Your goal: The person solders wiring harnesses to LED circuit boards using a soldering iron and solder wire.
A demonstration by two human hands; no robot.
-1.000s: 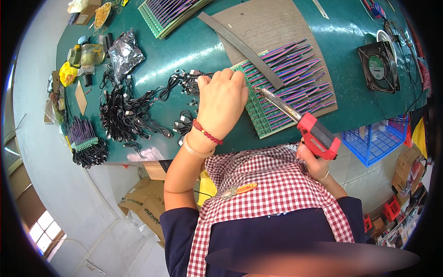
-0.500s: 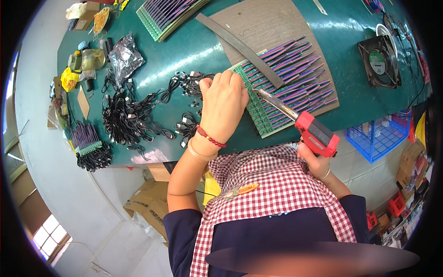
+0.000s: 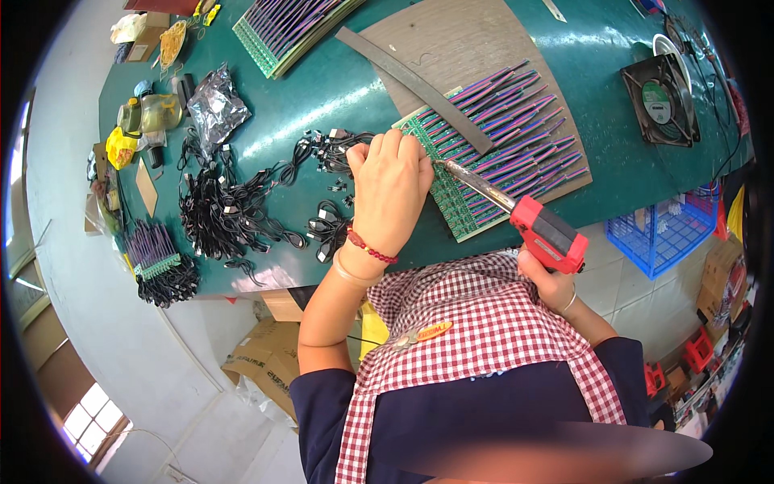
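Right hand (image 3: 550, 282) wrapped round red-and-black soldering gun (image 3: 552, 234), tip at the green circuit-board panel (image 3: 452, 206), which lies partly on a brown mat (image 3: 476, 32), wires fanned right. Left hand (image 3: 391, 189) curled at panel's left edge, blocking view; can't tell what it pinches. Flat grey bar (image 3: 419, 89) crosses the wires. Black cables (image 3: 222, 202) left, cooling fan (image 3: 659, 101) well right, stacked wired boards (image 3: 278, 40) far side.
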